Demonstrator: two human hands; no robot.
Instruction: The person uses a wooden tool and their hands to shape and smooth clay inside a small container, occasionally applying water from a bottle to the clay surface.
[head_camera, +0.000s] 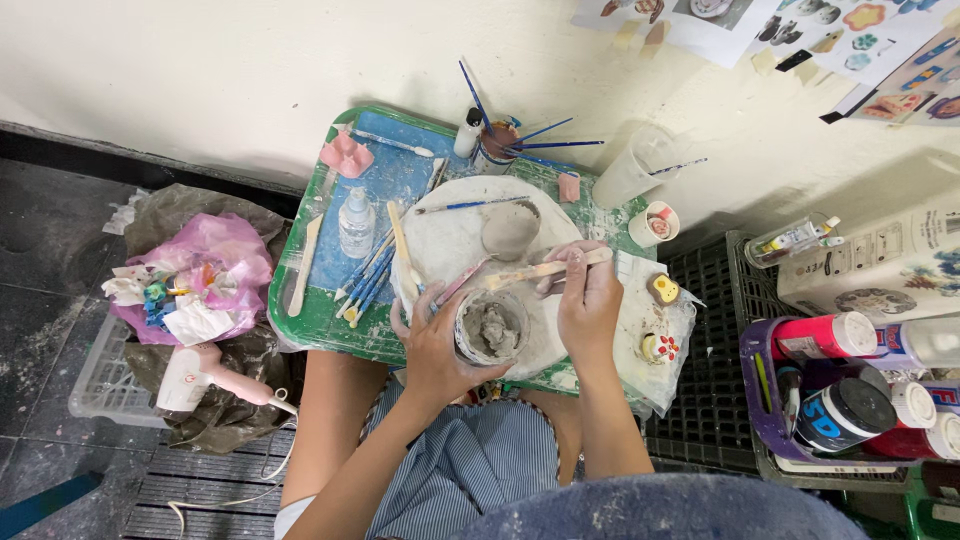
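Observation:
My left hand (436, 345) grips the side of a small round container (491, 328) filled with grey clay slip. A flat wooden tool (545, 269) lies in my right hand (590, 298), its tip pointing left over the container. Both rest above a round white board (450, 230) smeared with clay. A small grey clay bowl (510, 229) sits on that board, just beyond the tool. The board lies on a green tray (305, 315) across my lap.
Blue-handled tools (365, 280), a small clear bottle (356, 222), a cup of brushes (495, 145) and painted clay pieces (660, 348) crowd the tray. A hair dryer (205, 375) and a pink bag lie left. Paint bottles in a basket (850, 385) stand right.

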